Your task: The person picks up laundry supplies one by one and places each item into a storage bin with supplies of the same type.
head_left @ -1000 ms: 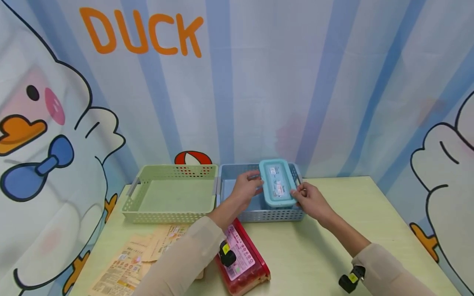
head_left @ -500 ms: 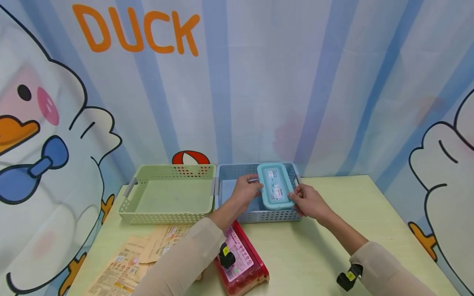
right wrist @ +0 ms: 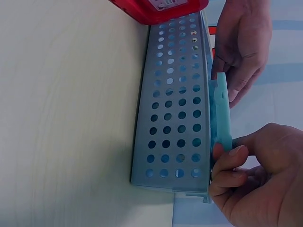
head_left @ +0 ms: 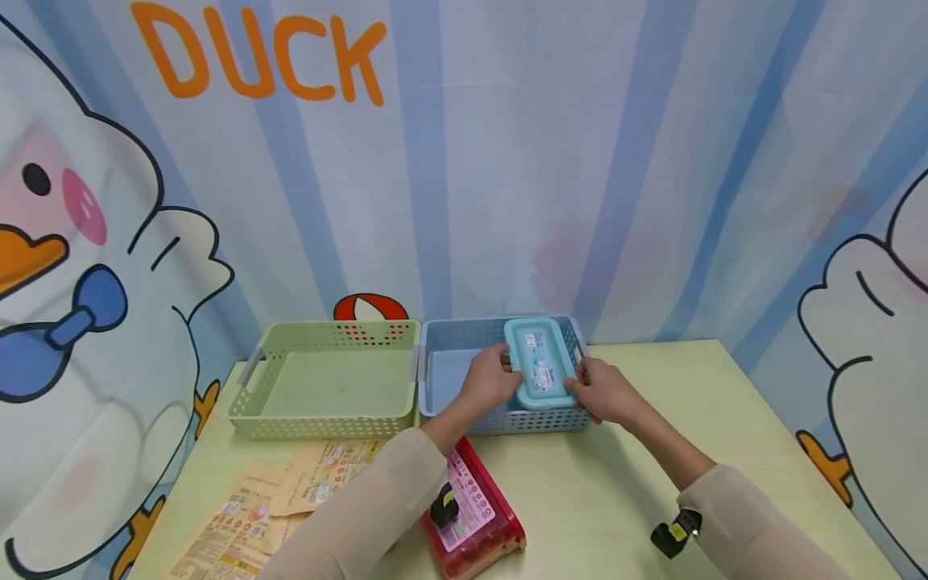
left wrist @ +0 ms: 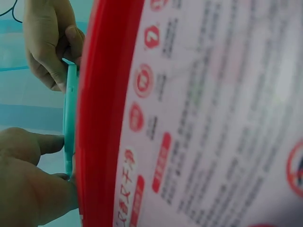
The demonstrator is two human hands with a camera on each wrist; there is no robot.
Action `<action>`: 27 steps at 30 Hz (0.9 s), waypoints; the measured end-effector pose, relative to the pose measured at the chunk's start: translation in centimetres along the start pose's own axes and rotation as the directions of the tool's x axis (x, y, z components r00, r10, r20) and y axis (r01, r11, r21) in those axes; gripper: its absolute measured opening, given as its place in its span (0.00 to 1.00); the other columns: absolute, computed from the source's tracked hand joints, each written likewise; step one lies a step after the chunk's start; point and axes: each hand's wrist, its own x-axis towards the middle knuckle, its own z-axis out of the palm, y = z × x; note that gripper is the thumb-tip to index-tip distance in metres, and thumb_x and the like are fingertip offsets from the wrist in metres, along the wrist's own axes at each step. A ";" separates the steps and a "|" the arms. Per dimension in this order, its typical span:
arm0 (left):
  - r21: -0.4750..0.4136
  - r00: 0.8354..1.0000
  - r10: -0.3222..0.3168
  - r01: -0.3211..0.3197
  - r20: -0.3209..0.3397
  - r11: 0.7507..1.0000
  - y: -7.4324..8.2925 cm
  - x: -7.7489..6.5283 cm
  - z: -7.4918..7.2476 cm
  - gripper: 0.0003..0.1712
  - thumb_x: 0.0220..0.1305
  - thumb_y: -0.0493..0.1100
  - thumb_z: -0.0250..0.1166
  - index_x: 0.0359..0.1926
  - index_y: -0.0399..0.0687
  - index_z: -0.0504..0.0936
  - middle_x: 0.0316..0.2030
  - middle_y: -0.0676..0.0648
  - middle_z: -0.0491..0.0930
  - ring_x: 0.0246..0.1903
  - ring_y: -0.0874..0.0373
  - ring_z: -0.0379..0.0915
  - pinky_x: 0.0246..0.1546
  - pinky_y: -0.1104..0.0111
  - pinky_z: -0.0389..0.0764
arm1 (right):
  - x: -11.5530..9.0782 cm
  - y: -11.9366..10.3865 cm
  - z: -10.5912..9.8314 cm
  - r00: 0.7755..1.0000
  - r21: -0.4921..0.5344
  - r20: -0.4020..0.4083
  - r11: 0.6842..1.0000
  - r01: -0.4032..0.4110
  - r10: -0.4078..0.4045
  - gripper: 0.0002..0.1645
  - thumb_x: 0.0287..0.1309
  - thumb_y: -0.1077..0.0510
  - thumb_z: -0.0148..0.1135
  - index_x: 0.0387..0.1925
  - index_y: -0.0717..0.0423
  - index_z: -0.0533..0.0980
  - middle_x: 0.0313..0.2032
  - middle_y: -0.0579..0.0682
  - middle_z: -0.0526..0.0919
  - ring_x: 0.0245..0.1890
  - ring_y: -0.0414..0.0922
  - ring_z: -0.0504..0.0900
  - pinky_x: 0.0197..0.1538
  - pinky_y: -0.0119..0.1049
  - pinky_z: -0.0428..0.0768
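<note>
A light-blue lidded plastic container (head_left: 540,362) with small labels on its lid sits at the right end of the blue basket (head_left: 536,423), its lid level with or slightly above the rim. My left hand (head_left: 490,379) pinches the lid's left edge between thumb and fingers; the left wrist view shows that hand (left wrist: 33,179) at the lid (left wrist: 70,118). On the opposite side my right hand (head_left: 609,391) grips the right edge near the front corner, fingers curled under it, as the right wrist view shows at the hand (right wrist: 265,175). The container's underside is hidden.
Left of the blue basket stands a green basket (head_left: 341,387). In front lie a red-lidded box (head_left: 478,515) with a pink label, partly under my left sleeve, and several tan printed packets (head_left: 246,515). The table (head_left: 667,403) extends to the right; a duck-print curtain (head_left: 507,161) hangs behind.
The container has come down slightly into the blue basket. My left fingers, straighter before, have curled onto its left edge. The right hand keeps its grip. The head view has shifted a little.
</note>
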 end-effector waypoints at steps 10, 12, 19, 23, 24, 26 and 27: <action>0.044 0.999 0.018 -0.020 0.042 0.999 -0.1 0.4 -0.3 0.37 0.74 0.40 0.69 0.77 0.33 0.66 0.57 0.39 0.81 0.53 0.51 0.79 0.53 0.62 0.85 | 0.3 0.1 -0.3 1.000 -0.056 0.002 0.998 0.025 -0.025 0.12 0.77 0.59 0.58 0.37 0.62 0.69 0.23 0.60 0.81 0.13 0.44 0.73 0.21 0.39 0.74; 0.053 0.999 0.015 -0.018 0.049 0.998 -0.2 0.3 -0.4 0.37 0.74 0.41 0.69 0.77 0.33 0.66 0.57 0.39 0.81 0.53 0.52 0.79 0.52 0.63 0.84 | 0.3 0.1 -0.3 1.000 -0.058 0.010 0.998 0.025 -0.024 0.12 0.77 0.58 0.58 0.38 0.62 0.69 0.24 0.60 0.81 0.13 0.44 0.72 0.21 0.39 0.74; 0.063 0.997 0.029 -0.033 0.071 0.997 -0.3 0.4 -0.5 0.37 0.75 0.41 0.68 0.77 0.32 0.65 0.57 0.39 0.81 0.53 0.52 0.80 0.53 0.63 0.84 | 0.2 0.2 -0.2 1.000 -0.052 0.002 0.999 0.015 -0.015 0.12 0.77 0.58 0.58 0.39 0.63 0.68 0.26 0.58 0.81 0.13 0.44 0.72 0.21 0.39 0.73; 0.046 0.996 0.037 -0.041 0.077 0.998 -0.4 0.4 -0.7 0.37 0.75 0.41 0.68 0.77 0.32 0.65 0.57 0.38 0.81 0.52 0.53 0.80 0.52 0.62 0.85 | 0.2 0.0 -0.2 1.000 -0.043 -0.004 0.999 0.010 -0.010 0.12 0.78 0.58 0.58 0.39 0.62 0.68 0.26 0.59 0.81 0.14 0.44 0.71 0.21 0.39 0.73; 0.043 0.996 0.040 -0.044 0.079 0.998 -0.4 0.4 -0.7 0.38 0.75 0.41 0.68 0.77 0.32 0.65 0.57 0.38 0.81 0.51 0.53 0.80 0.51 0.63 0.85 | 0.2 0.0 -0.1 1.000 -0.044 -0.005 0.999 0.008 -0.008 0.12 0.78 0.58 0.58 0.39 0.62 0.68 0.26 0.59 0.82 0.14 0.44 0.71 0.21 0.38 0.73; 0.039 0.995 0.045 -0.048 0.085 0.998 -0.5 0.4 -0.7 0.37 0.75 0.40 0.68 0.77 0.32 0.65 0.56 0.38 0.81 0.49 0.53 0.80 0.50 0.62 0.85 | 0.2 0.0 0.0 1.000 -0.048 -0.006 0.999 0.005 -0.005 0.12 0.78 0.58 0.58 0.39 0.62 0.68 0.27 0.60 0.82 0.13 0.44 0.71 0.20 0.38 0.72; 0.040 0.995 0.048 -0.051 0.088 0.998 -0.5 0.3 -0.8 0.37 0.75 0.40 0.68 0.77 0.32 0.65 0.56 0.38 0.81 0.49 0.53 0.80 0.50 0.62 0.85 | 0.2 0.0 0.0 1.000 -0.051 -0.007 0.999 0.005 -0.006 0.12 0.78 0.58 0.58 0.39 0.62 0.68 0.27 0.60 0.82 0.13 0.44 0.71 0.20 0.38 0.72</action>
